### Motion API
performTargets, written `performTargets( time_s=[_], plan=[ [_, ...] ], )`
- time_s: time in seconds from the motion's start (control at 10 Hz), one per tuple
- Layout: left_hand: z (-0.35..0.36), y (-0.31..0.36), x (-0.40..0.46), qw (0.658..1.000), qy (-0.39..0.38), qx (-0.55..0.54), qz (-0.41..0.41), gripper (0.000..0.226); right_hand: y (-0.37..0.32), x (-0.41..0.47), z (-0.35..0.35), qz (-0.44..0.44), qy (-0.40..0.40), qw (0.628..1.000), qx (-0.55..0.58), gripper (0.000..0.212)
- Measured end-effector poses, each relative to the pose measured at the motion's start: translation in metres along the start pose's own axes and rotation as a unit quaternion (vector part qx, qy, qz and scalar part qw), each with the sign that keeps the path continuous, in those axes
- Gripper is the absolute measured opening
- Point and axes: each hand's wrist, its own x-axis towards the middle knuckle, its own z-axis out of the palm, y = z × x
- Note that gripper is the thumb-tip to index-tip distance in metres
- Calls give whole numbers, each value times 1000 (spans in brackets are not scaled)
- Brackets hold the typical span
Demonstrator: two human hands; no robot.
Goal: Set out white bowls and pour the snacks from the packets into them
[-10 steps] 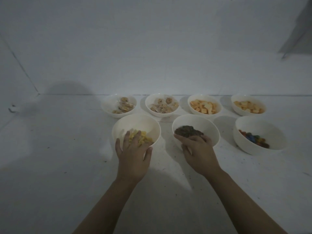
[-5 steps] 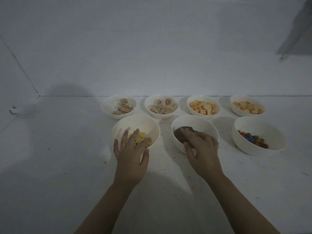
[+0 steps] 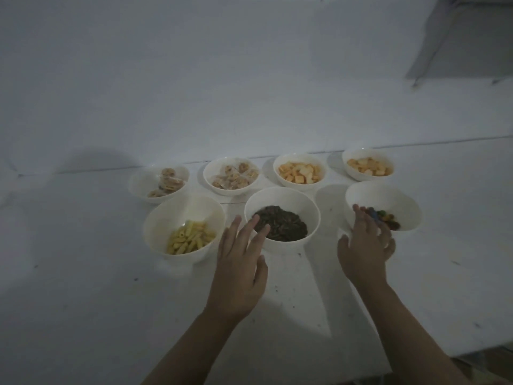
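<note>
- On the white table (image 3: 83, 273), seven white bowls sit in two rows near the far edge.
- Back row, from the left: a bowl of wrapped cookies (image 3: 158, 183), a second cookie bowl (image 3: 231, 176), a bowl of orange crackers (image 3: 299, 172) and a second cracker bowl (image 3: 367, 164) nearest the far right corner.
- Front row, from the left: a bowl of yellow puffs (image 3: 184, 228), a bowl of dark bits (image 3: 282, 218) and a bowl of candies (image 3: 383, 207) in many colours.
- The bowls stand close to each other, and the two cookie bowls look like they almost touch.
- The left hand (image 3: 239, 270) is in front of the dark bits bowl, with its fingers straight and spread. The fingertips lie over that bowl's near left rim.
- The right hand (image 3: 364, 245) is at the near left side of the candy bowl. Its fingers are a bit bent over the rim, and I cannot tell if they hold the bowl.
- No packets are in sight.
- Small dark crumbs dot the table in front of the bowls.
</note>
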Motion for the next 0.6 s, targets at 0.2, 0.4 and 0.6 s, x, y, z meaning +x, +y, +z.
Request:
performTargets(
  time_s=[0.2, 0.4, 0.6],
  plan=[
    [34, 18, 13, 997, -66, 35, -19, 56, 30, 27, 8, -79, 6, 996, 41, 48],
    [41, 24, 13, 997, -57, 0, -47, 62, 39, 31, 6, -121, 2, 990, 75, 43],
    [19, 9, -23, 1000, 7, -9, 10, 55, 60, -22, -28, -292, 5, 943, 158, 56]
  ],
)
